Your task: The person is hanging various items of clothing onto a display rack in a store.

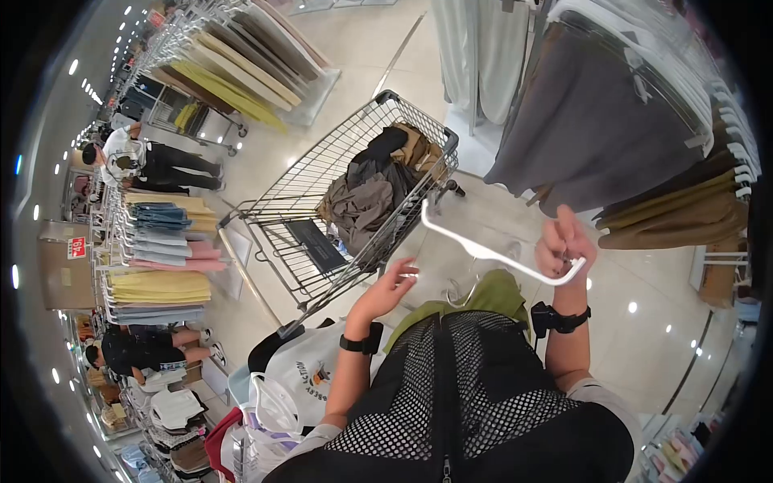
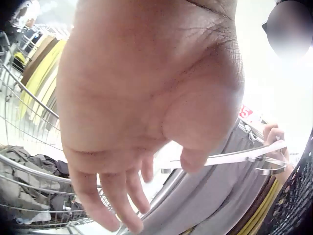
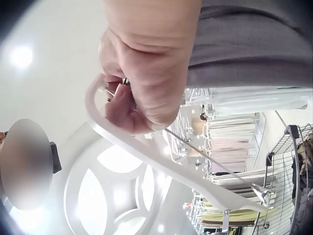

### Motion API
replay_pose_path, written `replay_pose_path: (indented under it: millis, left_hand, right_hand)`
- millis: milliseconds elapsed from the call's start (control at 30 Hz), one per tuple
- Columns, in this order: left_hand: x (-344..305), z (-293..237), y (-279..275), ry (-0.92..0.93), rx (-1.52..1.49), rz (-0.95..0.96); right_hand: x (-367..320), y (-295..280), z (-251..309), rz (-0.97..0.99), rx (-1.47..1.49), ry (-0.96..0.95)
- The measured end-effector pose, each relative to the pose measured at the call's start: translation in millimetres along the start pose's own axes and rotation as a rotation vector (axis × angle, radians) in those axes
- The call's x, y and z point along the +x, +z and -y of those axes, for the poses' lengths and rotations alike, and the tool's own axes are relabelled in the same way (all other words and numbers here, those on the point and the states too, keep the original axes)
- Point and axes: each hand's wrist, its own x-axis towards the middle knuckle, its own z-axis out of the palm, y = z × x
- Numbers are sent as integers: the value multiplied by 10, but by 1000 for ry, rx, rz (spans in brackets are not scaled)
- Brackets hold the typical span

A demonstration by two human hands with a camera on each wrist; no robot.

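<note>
In the head view my right hand (image 1: 566,245) grips one end of a white hanger (image 1: 491,249), its fingers curled round it. The right wrist view shows the hanger's long white bar (image 3: 161,166) running out from the curled fingers, with a thin metal rod and a metal clip (image 3: 264,193) towards its far end. No garment hangs from it. My left hand (image 1: 386,294) is apart from the hanger, palm bared and fingers loosely extended in the left wrist view, holding nothing. An olive-green garment (image 1: 499,298) lies below the hanger, close against my body.
A shopping cart (image 1: 274,201) holding crumpled dark and brown clothes (image 1: 362,197) stands ahead on the left. Dark grey garments (image 1: 596,113) hang on a rack at right. More clothing racks (image 1: 233,64) line the left, where two people stand. White clothes (image 1: 298,378) hang beside my left arm.
</note>
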Motion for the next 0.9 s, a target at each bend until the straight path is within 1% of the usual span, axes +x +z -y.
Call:
replay_pose_path:
  millis: [67, 100, 133, 200, 267, 333, 367, 400, 433, 467, 500, 533, 600, 667, 700, 733, 767, 800, 833, 867, 900]
  left_hand:
    - [17, 136, -70, 18, -141, -317]
    - [22, 192, -133, 82, -185, -350]
    - [44, 247, -188, 109, -237, -383]
    - [79, 184, -353, 172, -251, -395]
    - [168, 160, -438, 164, -300, -432]
    - [249, 207, -493, 134, -402, -665]
    - [297, 125, -562, 89, -487, -781]
    - [325, 171, -618, 83, -493, -794]
    - [362, 250, -704, 38, -503, -782]
    - [439, 243, -817, -15, -518, -771]
    - [474, 188, -889, -32, -428, -819]
    - [508, 252, -959, -39, -439, -833]
    - [598, 340, -1108, -83, -539, -839]
    - [688, 419, -1193, -125, -588, -851]
    - [697, 455, -1235, -168, -546, -825]
    - [744, 495, -1255, -208, -504, -799]
    - [824, 276, -1275, -211, -528, -842]
    - [884, 283, -1282, -216, -543, -853]
    - [922, 313, -1311, -253, -543, -869]
    - [967, 268, -1340, -291, -544, -884]
    - [993, 215, -1329, -306, -490, -903]
  right_hand:
    - [92, -74, -123, 175, 88, 102]
    - [119, -55, -173, 144, 116, 119]
    - [143, -93, -218, 128, 118, 130]
    - [286, -247, -345, 95, 271, 135]
    - [461, -383, -391, 92, 320, 159]
    - [613, -558, -417, 62, 363, 152]
    - [762, -644, -393, 58, 373, 169]
    - [859, -701, -381, -5, 284, 225]
    - [983, -774, -374, -66, 195, 281]
    - [1184, -868, -364, -73, 204, 302]
    - [1330, -929, -371, -223, 119, 347]
    - [1475, -998, -371, -371, 29, 390]
    - [1792, -1241, -372, -383, -3, 453]
    - [2071, -1458, -377, -481, -155, 521]
    - [2168, -1570, -382, -546, -198, 554]
    - [2275, -1681, -405, -549, -201, 574]
    - [2377, -1792, -440, -580, -365, 540]
    - [2458, -1932, -470, -601, -530, 502]
    - [2499, -2181, -472, -568, -753, 488]
    - [2583, -2299, -440, -558, -756, 502]
    - [2632, -2398, -414, -547, -1011, 562]
